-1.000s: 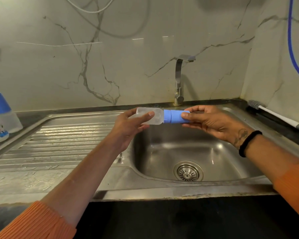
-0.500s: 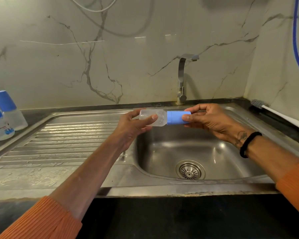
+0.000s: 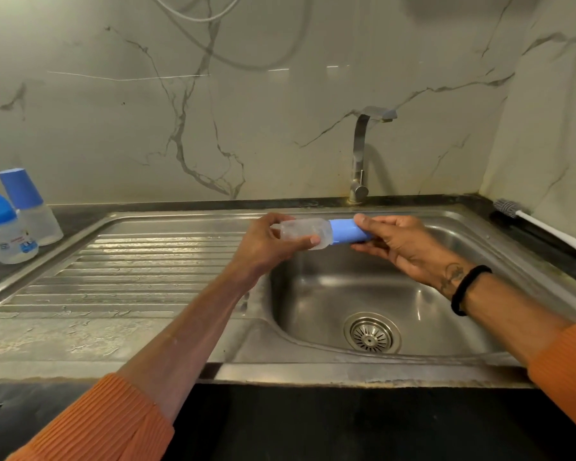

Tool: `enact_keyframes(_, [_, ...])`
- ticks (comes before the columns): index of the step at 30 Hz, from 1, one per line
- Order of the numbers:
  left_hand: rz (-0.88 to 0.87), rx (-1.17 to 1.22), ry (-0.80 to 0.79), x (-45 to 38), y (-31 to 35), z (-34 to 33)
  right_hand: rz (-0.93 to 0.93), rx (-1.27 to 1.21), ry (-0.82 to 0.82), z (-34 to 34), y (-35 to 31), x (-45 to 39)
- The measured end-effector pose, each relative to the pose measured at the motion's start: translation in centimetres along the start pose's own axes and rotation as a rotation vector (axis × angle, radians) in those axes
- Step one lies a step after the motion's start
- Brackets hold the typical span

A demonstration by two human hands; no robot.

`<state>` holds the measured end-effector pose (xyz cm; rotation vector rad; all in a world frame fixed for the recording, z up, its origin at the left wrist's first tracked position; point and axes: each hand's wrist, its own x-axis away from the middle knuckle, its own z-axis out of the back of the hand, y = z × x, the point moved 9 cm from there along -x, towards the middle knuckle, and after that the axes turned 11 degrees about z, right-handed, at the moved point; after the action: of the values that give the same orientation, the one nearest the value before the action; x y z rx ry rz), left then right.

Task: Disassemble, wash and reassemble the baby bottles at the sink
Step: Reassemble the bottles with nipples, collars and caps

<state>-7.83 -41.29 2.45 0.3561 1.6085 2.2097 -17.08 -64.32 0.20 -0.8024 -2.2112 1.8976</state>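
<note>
Bottle (image 3: pixel 305 233) lies sideways over the sink (image 3: pixel 512 247), cap (image 3: pixel 346 230) pointing right. My left hand (image 3: pixel 266 244) grips its body, my right hand (image 3: pixel 403 242) grips the cap, so it pulls off rightward.

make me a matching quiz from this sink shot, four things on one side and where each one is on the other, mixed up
Things:
1. bottle brush
2. faucet
3. held bottle
4. two capped bottles

Places:
A. black counter, far left
B. above the basin, between the left hand and right hand
C. counter at the right wall
D. behind the basin, at the back wall

Pairs: 1-C, 2-D, 3-B, 4-A
</note>
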Motion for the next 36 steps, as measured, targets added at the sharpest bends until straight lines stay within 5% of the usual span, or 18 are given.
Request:
enact_keyframes(4, [-0.105, -0.367, 0.074, 0.3, 0.5, -1.4, 0.011, 0.105, 0.124, 2.1, -0.1, 0.4])
enact_keyframes(11, [-0.166, -0.596, 0.041, -0.1, -0.3, -4.5, -0.021, 0.210, 0.123, 2.1, 1.6, 0.2])
enact_keyframes(16, [0.109, -0.398, -0.228, -0.2, -3.9, -7.1, -0.115, 0.220, -0.068, 0.2, 3.1, 1.3])
enact_keyframes(24, [0.356, 0.081, -0.495, 0.6, -6.8, -9.6, -0.332, 0.168, -0.015, -0.2, 5.4, 2.8])
enact_keyframes(30, [0.446, 0.122, -0.374, 1.9, -5.4, -7.3, -0.403, 0.120, 0.127, -2.2, 4.0, 3.7])
enact_keyframes(36, [0.497, 0.111, -0.244, 3.9, 0.5, -1.5, -0.416, 0.220, 0.103, -8.1, -2.3, 3.2])
